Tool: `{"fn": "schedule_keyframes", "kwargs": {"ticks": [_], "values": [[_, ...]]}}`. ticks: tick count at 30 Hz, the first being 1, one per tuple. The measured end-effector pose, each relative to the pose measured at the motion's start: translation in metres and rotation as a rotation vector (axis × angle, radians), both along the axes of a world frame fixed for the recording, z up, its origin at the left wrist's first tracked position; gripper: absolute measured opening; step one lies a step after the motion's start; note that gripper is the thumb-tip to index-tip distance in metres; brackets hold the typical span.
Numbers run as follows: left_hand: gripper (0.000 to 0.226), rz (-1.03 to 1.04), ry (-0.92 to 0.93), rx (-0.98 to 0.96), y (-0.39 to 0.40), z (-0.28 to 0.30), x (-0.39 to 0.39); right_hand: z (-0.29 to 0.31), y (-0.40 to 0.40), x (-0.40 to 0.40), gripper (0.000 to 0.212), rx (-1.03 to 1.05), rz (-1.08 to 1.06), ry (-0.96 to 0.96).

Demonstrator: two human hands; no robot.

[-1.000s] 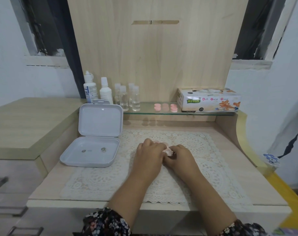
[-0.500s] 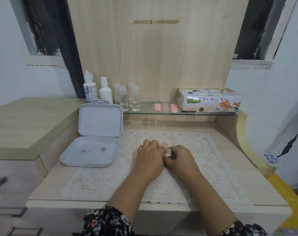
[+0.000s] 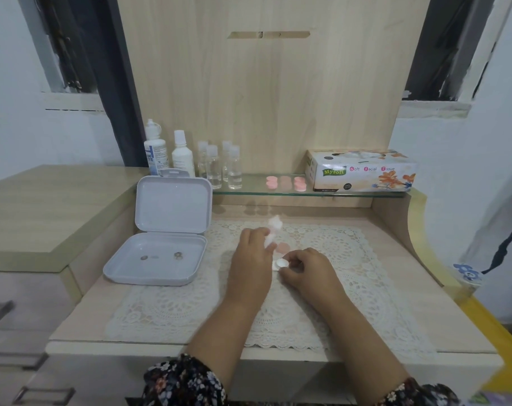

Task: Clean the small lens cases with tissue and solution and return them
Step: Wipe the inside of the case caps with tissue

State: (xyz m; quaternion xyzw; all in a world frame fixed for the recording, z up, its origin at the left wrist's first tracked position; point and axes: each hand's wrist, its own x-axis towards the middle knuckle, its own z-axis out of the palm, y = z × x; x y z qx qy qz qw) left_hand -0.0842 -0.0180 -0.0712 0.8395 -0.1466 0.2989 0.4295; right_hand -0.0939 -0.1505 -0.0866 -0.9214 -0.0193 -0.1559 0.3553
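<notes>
The desk (image 3: pixel 409 312) carries everything, and a lace mat (image 3: pixel 351 259) lies under both hands. Beyond the hands a glass shelf (image 3: pixel 351 194) runs across the back, with a tissue box (image 3: pixel 363 171) beyond and to the right of the right hand, three pink lens cases (image 3: pixel 285 183) straight beyond the hands, and solution bottles (image 3: pixel 167 155) beyond and to the left. A white storage box (image 3: pixel 161 259) lies open just left of the left hand, with a few small items in its tray.

The left hand (image 3: pixel 253 259) is lifted a little off the mat, its fingers pinching a wad of tissue (image 3: pixel 273 227) that sticks up past the fingertips and is motion-blurred. The right hand (image 3: pixel 306 269) rests on the mat with curled fingers, pinching a small round white piece (image 3: pixel 281 263) of a lens case between thumb and forefinger. A pink lens case part (image 3: pixel 284 247) lies on the mat just beyond that piece, between the two hands' fingertips.

The relation that matters: the white piece sits at the right hand's fingertips, its open face turned up and toward the left hand, and the tissue is just beyond and above it. The left hand is the one placed to bring the tissue down into it; the shelf where cases go back lies straight ahead of both hands.
</notes>
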Motion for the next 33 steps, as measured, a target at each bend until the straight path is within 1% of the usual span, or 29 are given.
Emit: {"fn": "schedule_keyframes", "kwargs": {"ticks": [3, 5, 8, 10, 12, 13, 16, 20, 24, 27, 30, 31, 33], "values": [[0.020, -0.112, 0.048, 0.202, -0.001, -0.007, 0.002, 0.001, 0.000, -0.001, 0.010, -0.009, 0.001, 0.005], [0.021, -0.146, 0.013, 0.280, 0.000, -0.006, 0.000, 0.001, 0.001, 0.000, 0.017, -0.017, -0.006, 0.013], [0.033, -0.139, 0.026, 0.358, 0.000, -0.004, -0.005, 0.002, 0.001, 0.000, 0.022, -0.016, -0.015, 0.015], [0.035, -0.145, -0.021, 0.437, 0.000, -0.002, -0.009, 0.003, 0.001, -0.001, 0.021, 0.003, 0.006, 0.014], [0.035, -0.166, -0.083, 0.535, -0.001, -0.004, -0.009, 0.004, 0.000, -0.002, 0.014, 0.009, 0.022, 0.015], [0.035, -0.170, -0.110, 0.552, -0.001, -0.007, -0.007, 0.004, 0.000, -0.003, 0.012, 0.009, 0.023, 0.014], [0.027, -0.140, -0.129, 0.574, -0.002, -0.011, -0.003, 0.004, 0.000, -0.002, 0.012, 0.010, 0.019, 0.005], [0.016, -0.076, -0.045, 0.558, -0.004, -0.014, -0.002, 0.003, 0.000, -0.002, 0.012, 0.012, 0.015, 0.010], [0.011, -0.053, -0.022, 0.599, -0.006, -0.009, -0.004, 0.002, 0.000, -0.002, 0.008, 0.018, 0.018, 0.006], [0.027, -0.069, 0.101, 0.579, -0.003, -0.005, 0.000, 0.001, 0.000, 0.000, 0.011, -0.005, 0.012, 0.009], [0.030, -0.109, 0.209, 0.510, -0.002, -0.001, 0.003, 0.000, 0.000, 0.002, 0.029, -0.006, 0.011, 0.006], [0.030, -0.111, 0.226, 0.513, -0.001, -0.001, 0.003, 0.000, 0.000, 0.001, 0.030, -0.002, 0.015, 0.005], [0.030, -0.111, 0.248, 0.502, -0.001, 0.000, 0.004, 0.000, 0.000, 0.002, 0.019, -0.002, 0.020, -0.001]]}}
